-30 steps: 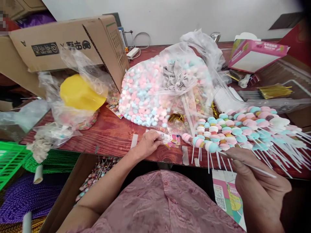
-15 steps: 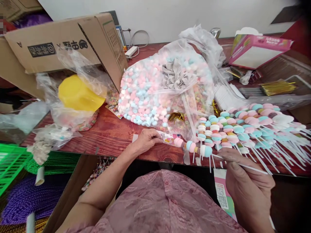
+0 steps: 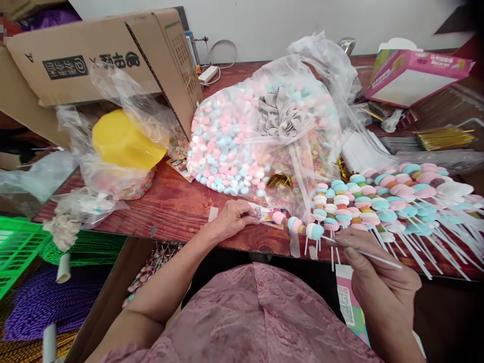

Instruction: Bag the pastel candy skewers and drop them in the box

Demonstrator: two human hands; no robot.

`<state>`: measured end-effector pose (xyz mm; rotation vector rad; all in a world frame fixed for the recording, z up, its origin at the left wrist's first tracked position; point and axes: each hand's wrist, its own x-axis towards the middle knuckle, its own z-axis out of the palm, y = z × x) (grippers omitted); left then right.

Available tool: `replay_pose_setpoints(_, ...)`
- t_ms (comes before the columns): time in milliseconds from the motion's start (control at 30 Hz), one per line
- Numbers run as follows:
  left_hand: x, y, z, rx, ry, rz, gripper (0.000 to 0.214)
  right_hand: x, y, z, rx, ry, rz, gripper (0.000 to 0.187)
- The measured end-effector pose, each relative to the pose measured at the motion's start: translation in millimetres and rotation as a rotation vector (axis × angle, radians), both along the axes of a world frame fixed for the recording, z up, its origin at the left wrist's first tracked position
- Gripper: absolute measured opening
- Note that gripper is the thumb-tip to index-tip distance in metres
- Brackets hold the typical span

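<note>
My right hand (image 3: 378, 282) pinches the white stick of a candy skewer (image 3: 302, 228) strung with pink, blue and white marshmallow pieces; its tip points left. My left hand (image 3: 232, 218) rests on the red wooden table (image 3: 177, 209) and holds a small clear printed wrapper (image 3: 266, 214) at the skewer's tip. A heap of finished candy skewers (image 3: 385, 201) lies to the right, sticks pointing toward me. Behind the hands sits a large clear bag of pink, blue and white marshmallows (image 3: 245, 141).
An open cardboard box (image 3: 102, 60) lies on its side at the left, with a yellow cup in plastic (image 3: 121, 143) beside it. A pink box (image 3: 412, 75) and gold twist ties (image 3: 442, 137) are at the far right. A green basket (image 3: 17, 247) and a carton of wrapped skewers (image 3: 151, 264) sit below the table edge.
My right hand has drawn one skewer out of the heap and moved it left until its tip meets the wrapper under my left hand. The left hand has barely moved.
</note>
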<state>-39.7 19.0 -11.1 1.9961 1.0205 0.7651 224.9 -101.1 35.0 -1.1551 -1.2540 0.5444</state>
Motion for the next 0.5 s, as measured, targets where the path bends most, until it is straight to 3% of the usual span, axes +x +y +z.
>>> replay_pose_setpoints(133, -1, -1, 0.2, 0.049, 0.030, -0.030, 0.017, -3, -1, 8.8, 0.007, -0.096, 0.004, 0.024)
replay_pose_setpoints(300, -2, -2, -3.8, -0.050, -0.054, 0.039, 0.015, -5, -7, 19.1, -0.044, -0.092, -0.019, 0.025)
replay_pose_setpoints(500, -4, -2, -5.5, -0.063, -0.090, 0.041, 0.015, -3, -9, 16.6, -0.027, -0.121, 0.006, 0.025)
